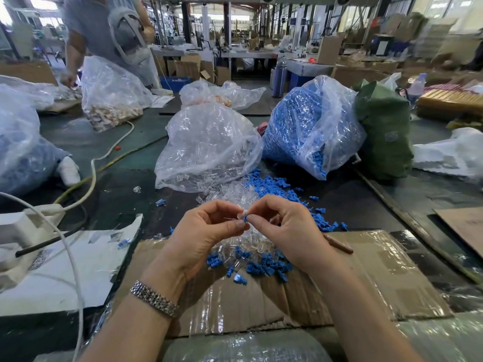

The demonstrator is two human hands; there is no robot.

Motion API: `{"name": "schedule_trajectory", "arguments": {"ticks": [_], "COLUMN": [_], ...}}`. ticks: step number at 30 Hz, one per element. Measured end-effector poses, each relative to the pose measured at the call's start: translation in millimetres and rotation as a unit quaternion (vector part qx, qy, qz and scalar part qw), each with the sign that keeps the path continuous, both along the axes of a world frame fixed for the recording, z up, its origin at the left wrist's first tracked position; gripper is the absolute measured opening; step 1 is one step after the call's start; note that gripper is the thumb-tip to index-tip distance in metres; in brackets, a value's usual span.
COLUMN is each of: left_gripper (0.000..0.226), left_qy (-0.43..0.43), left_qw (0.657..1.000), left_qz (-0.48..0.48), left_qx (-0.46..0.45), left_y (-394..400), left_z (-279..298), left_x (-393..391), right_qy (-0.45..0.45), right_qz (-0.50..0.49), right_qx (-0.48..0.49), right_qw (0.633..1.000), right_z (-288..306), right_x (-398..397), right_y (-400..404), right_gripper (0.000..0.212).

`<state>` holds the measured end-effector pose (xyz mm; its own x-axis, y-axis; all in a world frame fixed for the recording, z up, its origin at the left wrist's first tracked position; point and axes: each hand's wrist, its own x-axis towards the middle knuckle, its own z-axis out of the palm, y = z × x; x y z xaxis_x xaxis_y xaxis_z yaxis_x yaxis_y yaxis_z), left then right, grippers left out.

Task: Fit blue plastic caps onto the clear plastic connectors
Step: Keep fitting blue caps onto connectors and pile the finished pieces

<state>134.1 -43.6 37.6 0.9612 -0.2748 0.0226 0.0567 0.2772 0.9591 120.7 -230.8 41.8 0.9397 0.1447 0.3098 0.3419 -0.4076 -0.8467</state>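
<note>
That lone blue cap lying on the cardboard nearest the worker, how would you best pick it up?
Probably pinch the lone blue cap across its short sides with thumb and forefinger, coming straight down from above. It lies flat on the cardboard, slightly apart from the mixed pile, so its sides look free; the top is open.

Flattened cardboard (366, 278) on dark table (125, 163), green sack (384, 131), white cables (104, 155), brown pencil (338, 244), standing person (99, 30).

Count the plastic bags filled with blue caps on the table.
2: one bag of blue caps right of centre beside the clear-connector bag, another blue-filled bag at the left edge, partly cropped. More could lie out of view.
</note>
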Motion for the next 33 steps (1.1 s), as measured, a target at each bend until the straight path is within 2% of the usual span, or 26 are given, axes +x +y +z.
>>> {"name": "schedule_trajectory", "arguments": {"ticks": [6, 8, 10, 12, 14, 16, 19, 24, 28, 31, 33], "left_gripper": [0.036, 0.031, 0.03, 0.029, 0.027, 0.025, 0.024, 0.024, 0.025, 0.026, 0.025], "left_qy": [-0.001, 0.003, 0.014, 0.029, 0.035, 0.04, 0.048, 0.051, 0.052, 0.05, 0.051], "left_qw": [1.0, 1.0, 0.999, 0.998, 0.997, 0.996, 0.994, 0.992, 0.991, 0.989, 0.988], "left_qz": [0.002, -0.003, 0.001, 0.01, 0.016, 0.013, 0.006, -0.001, 0.019, 0.04, 0.046], "left_qx": [-0.005, -0.017, -0.036, -0.058, -0.073, -0.084, -0.095, -0.118, -0.126, -0.13, -0.141], "left_y": [0, 1, 2, 2, 2, 3, 5, 7, 9, 10, 12], "left_z": [-3, -3, -4, -6, -7, -7, -7, -8, -7, -6, -6], "left_x": [2, 3, 3, 3, 5, 7, 11, 12, 12, 13, 14], "right_qy": [-0.007, 0.008, 0.003, 0.016, 0.111, 0.193, 0.206, 0.194, 0.161, 0.144, 0.193], "right_qz": [-0.003, 0.001, -0.07, -0.188, -0.244, -0.241, -0.233, -0.219, -0.238, -0.212, -0.125], "right_qx": [-0.02, 0.005, -0.007, -0.155, -0.316, -0.391, -0.426, -0.419, -0.372, -0.228, -0.079], "right_qw": [1.0, 1.0, 0.998, 0.97, 0.91, 0.867, 0.85, 0.86, 0.883, 0.94, 0.97], "right_z": [2, 5, 7, 6, 3, -2, -6, -4, 7, 21, 33], "right_x": [-1, -1, 2, 5, 6, 6, 8, 9, 8, 3, -5], "right_y": [1, -4, -15, -28, -37, -39, -38, -38, -39, -41, -35], "right_gripper": [0.007, 0.012, 0.016, 0.03, 0.051, 0.063, 0.057, 0.033, 0.02, 0.018, 0.022]}}
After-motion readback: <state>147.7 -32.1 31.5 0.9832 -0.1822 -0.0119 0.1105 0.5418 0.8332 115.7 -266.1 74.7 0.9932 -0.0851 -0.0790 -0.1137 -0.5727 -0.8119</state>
